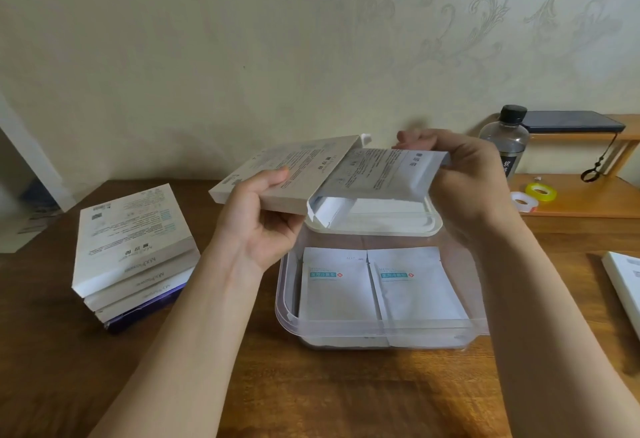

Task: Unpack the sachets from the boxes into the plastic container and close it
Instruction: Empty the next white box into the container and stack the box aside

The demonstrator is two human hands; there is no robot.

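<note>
Brown wooden surface [311, 385] holds four stacked flat boxes [131, 250] at nine o'clock; left hand [256, 216] grips a fifth box [294, 167], right hand [464, 174] pinches its white sachets [381, 171].

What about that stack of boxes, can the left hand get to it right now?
Probably yes: nothing stands between the left hand and the stack. But its grip holds a box, so it would likely have to set that down first.

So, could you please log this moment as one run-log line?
left hand: holds box | right hand: grips sachets partly out of box | container: open, lid behind
</note>
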